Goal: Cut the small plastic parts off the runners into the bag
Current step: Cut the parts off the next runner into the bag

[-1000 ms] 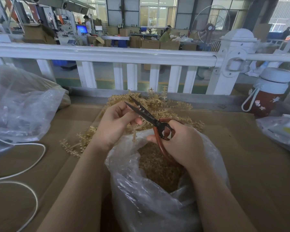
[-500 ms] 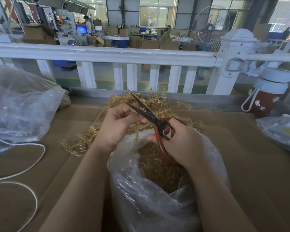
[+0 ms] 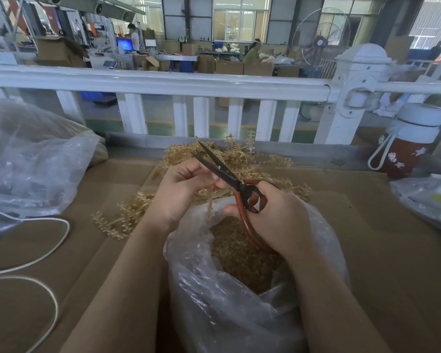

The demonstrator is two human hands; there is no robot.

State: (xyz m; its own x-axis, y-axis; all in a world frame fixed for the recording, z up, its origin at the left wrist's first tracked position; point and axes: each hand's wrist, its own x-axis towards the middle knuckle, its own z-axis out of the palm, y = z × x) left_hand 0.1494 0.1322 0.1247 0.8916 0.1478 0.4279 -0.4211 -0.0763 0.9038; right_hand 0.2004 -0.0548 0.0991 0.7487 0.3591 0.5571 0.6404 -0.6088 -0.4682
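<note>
My right hand [image 3: 278, 217] grips red-handled scissors [image 3: 239, 187], whose dark blades stand slightly apart and point up and left. My left hand [image 3: 181, 189] pinches a tan plastic runner [image 3: 209, 205] that hangs down over the mouth of a clear plastic bag [image 3: 239, 314]. The blades cross just above my left fingers. The bag holds a heap of small tan cut parts [image 3: 237, 253]. Behind my hands lies a pile of tan runners [image 3: 260, 161] on the cardboard-covered table [image 3: 367, 250], and more runners [image 3: 120, 220] lie to the left.
A large crumpled clear bag [image 3: 31, 161] sits at the left, with a white cord [image 3: 36, 261] looping below it. A red bottle with a white lid [image 3: 407, 146] stands at the right, another plastic bag [image 3: 428, 197] near it. A white railing [image 3: 163, 85] borders the table's far edge.
Both hands with the scissors and the runner have shifted slightly up and to the right over the bag. The blades stay slightly apart.
</note>
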